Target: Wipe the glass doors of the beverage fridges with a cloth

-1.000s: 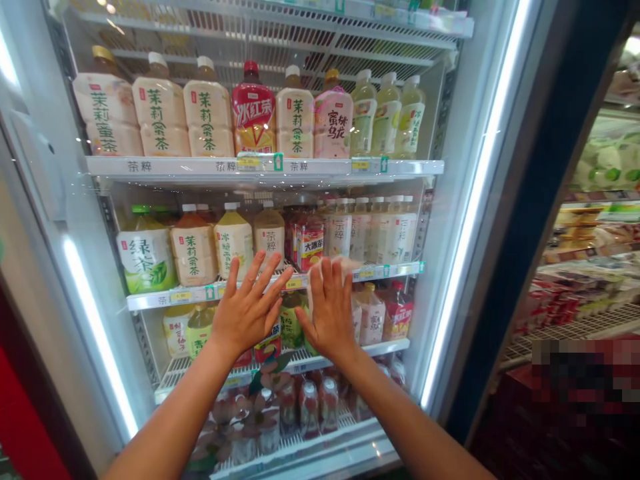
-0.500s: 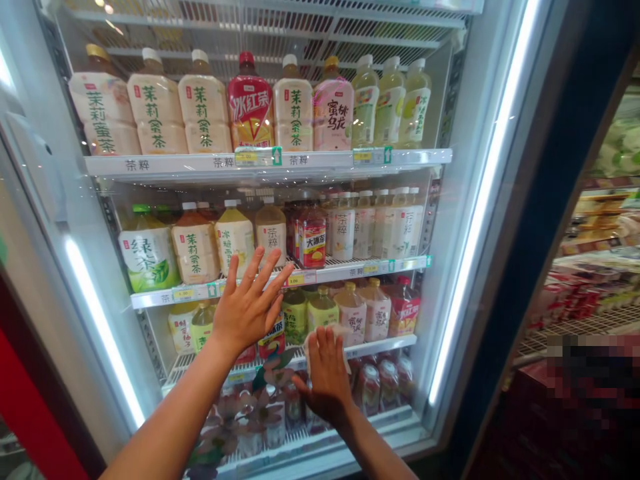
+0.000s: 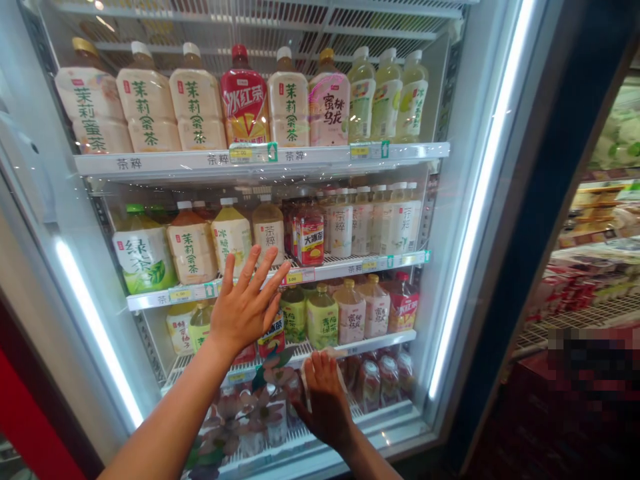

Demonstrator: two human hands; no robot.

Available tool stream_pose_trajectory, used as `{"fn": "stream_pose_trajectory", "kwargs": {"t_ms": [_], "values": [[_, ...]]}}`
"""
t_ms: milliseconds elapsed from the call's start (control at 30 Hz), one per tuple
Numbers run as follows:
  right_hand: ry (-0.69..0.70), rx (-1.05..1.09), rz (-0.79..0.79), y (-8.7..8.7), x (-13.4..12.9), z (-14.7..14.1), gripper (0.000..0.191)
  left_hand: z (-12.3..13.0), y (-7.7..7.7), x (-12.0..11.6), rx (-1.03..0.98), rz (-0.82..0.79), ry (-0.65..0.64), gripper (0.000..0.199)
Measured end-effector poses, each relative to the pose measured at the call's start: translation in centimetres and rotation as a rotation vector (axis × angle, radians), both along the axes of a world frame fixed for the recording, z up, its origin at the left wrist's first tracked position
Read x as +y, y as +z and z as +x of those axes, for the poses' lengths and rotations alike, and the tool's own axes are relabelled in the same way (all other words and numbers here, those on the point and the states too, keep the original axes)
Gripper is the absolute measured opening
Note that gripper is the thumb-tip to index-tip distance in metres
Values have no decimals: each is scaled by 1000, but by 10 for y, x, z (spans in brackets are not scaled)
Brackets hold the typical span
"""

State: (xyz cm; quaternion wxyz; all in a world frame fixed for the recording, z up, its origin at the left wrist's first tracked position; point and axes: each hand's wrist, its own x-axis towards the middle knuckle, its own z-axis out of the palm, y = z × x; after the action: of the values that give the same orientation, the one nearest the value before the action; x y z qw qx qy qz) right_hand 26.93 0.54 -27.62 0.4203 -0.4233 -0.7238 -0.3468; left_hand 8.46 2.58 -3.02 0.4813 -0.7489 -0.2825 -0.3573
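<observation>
My left hand (image 3: 245, 307) is spread flat against the glass door (image 3: 440, 220) of a lit drinks cooler, fingers apart and holding nothing. Lower and to the right, my right hand (image 3: 324, 395) presses a pale cloth (image 3: 334, 360) to the same glass. Most of the cloth is hidden under the palm and fingers; its edge shows above and beside the fingertips. Pinkish flower decals (image 3: 260, 407) with dark leaves are on the door near my right hand. Behind the glass, a green-capped tea bottle (image 3: 144, 250) and a red iced-tea carton (image 3: 308, 237) stand on the middle shelf.
Several rows of bottled drinks fill the cooler, with large bottles (image 3: 245, 100) on the upper shelf. A white door handle (image 3: 30, 167) is at the left. Bright light strips (image 3: 480, 200) run down both sides. Further right are open shelves (image 3: 590, 280) with packaged goods.
My right hand has slid down the glass with the cloth. My left hand stays spread in nearly the same place. The view has shifted slightly.
</observation>
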Motion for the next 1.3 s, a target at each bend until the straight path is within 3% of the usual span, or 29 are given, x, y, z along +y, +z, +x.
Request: {"fn": "stream_pose_trajectory", "kwargs": {"t_ms": [33,67,100,167,267,300,367,500,600,667,767,833,933,1000,1133,1200,1233,1300], "values": [[13,3,-21,1,-3,-1,89,0,0,1,1,2,-7,71],[31,28,-34,15,-4,-4,88,-1,0,2,0,3,-15,71],[54,73,-42,39,-3,-7,86,-2,1,3,-2,1,-30,71],[118,181,-41,107,2,-16,82,-5,2,3,-4,-10,-94,73],[224,268,-4,205,8,-29,86,-9,5,-9,-82,-37,-283,74],[256,270,2,226,9,-32,89,-7,6,-16,-127,-56,-351,73],[333,246,-16,248,9,-37,92,2,7,-32,-206,-152,-465,70],[558,144,-87,257,6,-34,90,34,10,-46,-417,-354,-573,62],[615,11,-77,275,-1,-11,91,45,18,-36,-539,-339,-507,59],[540,-96,-19,295,-3,14,90,39,27,-24,-469,-264,-345,61],[313,-206,91,322,6,58,84,23,33,-9,-176,-122,-40,71],[197,-268,148,329,20,83,83,12,32,-3,16,-52,87,80],[157,-355,219,325,43,106,87,-1,35,-1,170,5,154,95],[156,-371,236,319,52,112,92,-11,52,0,212,20,159,92],[164,-356,242,314,55,112,96,-21,119,9,1,96,170,81],[174,-358,259,315,54,112,95,-11,142,15,-64,104,173,79],[174,-358,259,316,53,112,95,-4,145,16,-59,100,170,79],[160,-354,239,317,53,113,93,10,132,16,15,78,155,81]]}}
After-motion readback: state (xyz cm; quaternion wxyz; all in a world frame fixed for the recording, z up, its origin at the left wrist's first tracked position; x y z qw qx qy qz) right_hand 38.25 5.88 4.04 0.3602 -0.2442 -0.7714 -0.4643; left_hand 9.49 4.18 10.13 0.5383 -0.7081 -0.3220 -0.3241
